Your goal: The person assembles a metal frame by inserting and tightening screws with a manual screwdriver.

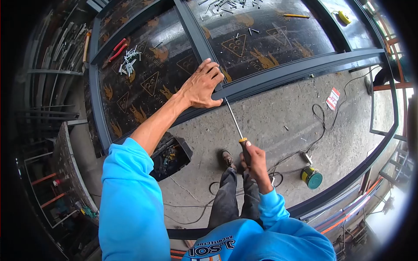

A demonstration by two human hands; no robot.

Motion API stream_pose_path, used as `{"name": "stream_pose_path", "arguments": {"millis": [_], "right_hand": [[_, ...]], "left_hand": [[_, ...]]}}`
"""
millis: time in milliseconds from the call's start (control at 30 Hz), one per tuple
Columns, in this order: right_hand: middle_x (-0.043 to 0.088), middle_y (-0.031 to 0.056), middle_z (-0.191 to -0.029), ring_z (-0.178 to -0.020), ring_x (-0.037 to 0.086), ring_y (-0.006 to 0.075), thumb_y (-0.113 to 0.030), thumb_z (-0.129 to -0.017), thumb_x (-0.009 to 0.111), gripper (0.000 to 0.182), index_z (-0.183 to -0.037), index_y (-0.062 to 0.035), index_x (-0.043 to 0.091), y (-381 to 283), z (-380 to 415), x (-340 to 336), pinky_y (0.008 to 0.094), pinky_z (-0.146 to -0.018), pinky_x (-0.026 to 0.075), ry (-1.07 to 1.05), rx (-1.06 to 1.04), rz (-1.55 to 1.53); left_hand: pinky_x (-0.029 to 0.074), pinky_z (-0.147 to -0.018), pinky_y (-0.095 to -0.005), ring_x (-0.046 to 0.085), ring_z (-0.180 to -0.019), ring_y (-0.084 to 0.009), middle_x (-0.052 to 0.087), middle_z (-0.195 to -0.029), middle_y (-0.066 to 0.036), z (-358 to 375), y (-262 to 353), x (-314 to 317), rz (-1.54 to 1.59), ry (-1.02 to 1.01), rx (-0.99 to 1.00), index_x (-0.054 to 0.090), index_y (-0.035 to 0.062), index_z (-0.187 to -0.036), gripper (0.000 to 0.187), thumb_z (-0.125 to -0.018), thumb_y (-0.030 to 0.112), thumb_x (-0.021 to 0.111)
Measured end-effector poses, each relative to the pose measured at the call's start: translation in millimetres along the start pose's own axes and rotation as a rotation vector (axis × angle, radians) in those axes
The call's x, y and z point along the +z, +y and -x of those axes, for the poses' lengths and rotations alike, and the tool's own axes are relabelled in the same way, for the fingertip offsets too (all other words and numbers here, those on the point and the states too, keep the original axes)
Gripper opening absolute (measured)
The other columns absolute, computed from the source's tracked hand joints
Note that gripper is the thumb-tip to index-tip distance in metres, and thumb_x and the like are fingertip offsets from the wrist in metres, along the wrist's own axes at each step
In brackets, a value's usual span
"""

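My right hand [255, 162] is wrapped round the handle of a screwdriver [235, 122] with a dark and yellow grip and a long thin shaft. The shaft points away from me, and its tip meets the near side of a dark grey metal frame [270, 81] where a crossbar joins the long bar. My left hand [201, 87] grips the frame at that joint, fingers curled over the crossbar and thumb close to the screwdriver tip. Whether a screw sits under the tip is too small to tell.
On the black printed board [174, 65] lie loose screws [129, 61], red-handled pliers [118, 48], a yellow pencil [296, 16] and a yellow tape measure [344, 17]. A black bin [185, 152], a green-lidded can [312, 178] and cables [278, 163] are on the floor.
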State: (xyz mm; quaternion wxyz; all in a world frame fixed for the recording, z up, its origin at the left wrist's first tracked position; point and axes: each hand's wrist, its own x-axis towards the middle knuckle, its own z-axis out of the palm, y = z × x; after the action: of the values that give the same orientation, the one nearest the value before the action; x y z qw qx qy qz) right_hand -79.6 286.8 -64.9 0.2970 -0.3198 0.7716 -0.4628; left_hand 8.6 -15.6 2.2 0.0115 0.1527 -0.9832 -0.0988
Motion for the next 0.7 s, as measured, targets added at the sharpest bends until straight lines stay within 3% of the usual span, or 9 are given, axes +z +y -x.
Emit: {"name": "stream_pose_path", "arguments": {"millis": [133,200,267,333,400,433,500,633,700], "right_hand": [[0.059,0.0072,-0.074,-0.057,0.056,0.0131,-0.02,-0.088,0.069,0.035,-0.117,-0.0041,0.057,-5.7,-7.6,-25.3,0.0243,-0.049,0.044,-0.278,0.391,-0.462],[0.058,0.0071,-0.073,-0.055,0.055,0.0113,-0.019,-0.085,0.072,0.04,-0.119,-0.0053,0.056,-15.2,-7.6,-23.8,0.0228,-0.046,0.042,-0.428,0.586,-0.718],[0.065,0.0091,-0.078,-0.058,0.06,0.0165,-0.009,-0.076,0.079,0.035,-0.107,-0.0049,0.064,8.2,6.8,-0.1,0.0289,-0.053,0.047,0.162,-0.148,0.015],[0.062,0.0122,-0.075,-0.055,0.058,0.0242,-0.014,-0.08,0.075,0.029,-0.107,-0.0083,0.067,-3.6,7.6,3.7,0.0326,-0.052,0.046,0.308,-0.385,0.206],[0.061,0.0088,-0.072,-0.053,0.056,0.0192,-0.017,-0.087,0.069,0.026,-0.11,-0.0063,0.066,-9.0,8.5,3.3,0.0299,-0.048,0.044,0.214,-0.333,0.327],[0.061,0.0088,-0.072,-0.053,0.056,0.0192,-0.017,-0.087,0.069,0.026,-0.11,-0.0063,0.066,-4.5,9.8,4.3,0.0299,-0.048,0.044,0.204,-0.34,0.334],[0.059,0.0052,-0.071,-0.051,0.054,0.014,-0.02,-0.094,0.062,0.027,-0.115,-0.0039,0.061,4.8,4.2,1.0,0.0263,-0.043,0.039,-0.215,0.443,-0.536],[0.058,0.005,-0.071,-0.053,0.053,0.0125,-0.02,-0.091,0.064,0.029,-0.115,-0.0037,0.059,3.6,3.5,-21.6,0.0263,-0.045,0.04,-0.243,0.424,-0.472],[0.058,0.0048,-0.071,-0.054,0.053,0.0115,-0.02,-0.09,0.066,0.032,-0.115,-0.0035,0.057,-4.3,3.6,-21.8,0.0262,-0.047,0.04,-0.257,0.403,-0.473]], "left_hand": [[0.016,-0.12,-0.0453,0.037,-0.125,-0.0293,0.047,-0.11,-0.014,3.3,2.6,4.3,-0.035,0.009,0.03,0.051,0.0043,-0.105,0.057,-0.066,0.042,0.068],[0.015,-0.119,-0.048,0.029,-0.135,-0.0342,0.042,-0.129,-0.017,5.0,0.0,7.5,-0.008,-0.037,0.005,0.052,0.0037,-0.111,0.067,-0.069,0.052,0.07],[0.015,-0.119,-0.0504,0.022,-0.139,-0.0373,0.033,-0.139,-0.02,8.3,7.0,17.1,0.102,0.091,-0.14,0.052,0.0036,-0.115,0.074,-0.07,0.06,0.068],[0.016,-0.114,-0.0597,0.007,-0.142,-0.0475,0.007,-0.155,-0.026,3.2,13.6,27.8,0.431,0.313,-0.441,0.048,0.0027,-0.128,0.097,-0.07,0.08,0.057],[0.021,-0.113,-0.0578,0.017,-0.14,-0.0485,0.019,-0.15,-0.031,-14.1,23.9,36.5,0.454,0.581,-0.893,0.042,-0.0033,-0.134,0.091,-0.078,0.067,0.06],[0.025,-0.112,-0.054,0.024,-0.138,-0.0474,0.027,-0.146,-0.033,-15.8,21.9,39.4,0.393,0.445,-0.922,0.038,-0.0069,-0.136,0.088,-0.079,0.057,0.061],[0.043,-0.102,-0.0427,0.051,-0.122,-0.0413,0.05,-0.128,-0.035,-16.5,27.1,33.1,0.314,0.328,-0.912,0.032,-0.0146,-0.138,0.081,-0.077,0.031,0.062],[0.054,-0.079,-0.0428,0.066,-0.091,-0.0386,0.061,-0.109,-0.032,-16.9,27.7,41.2,0.246,0.54,-0.839,0.03,-0.0152,-0.138,0.083,-0.075,0.027,0.063],[0.054,-0.078,-0.0425,0.066,-0.09,-0.038,0.062,-0.106,-0.031,-14.1,38.5,20.9,0.358,0.426,-0.902,0.03,-0.0154,-0.138,0.083,-0.075,0.027,0.063]]}}
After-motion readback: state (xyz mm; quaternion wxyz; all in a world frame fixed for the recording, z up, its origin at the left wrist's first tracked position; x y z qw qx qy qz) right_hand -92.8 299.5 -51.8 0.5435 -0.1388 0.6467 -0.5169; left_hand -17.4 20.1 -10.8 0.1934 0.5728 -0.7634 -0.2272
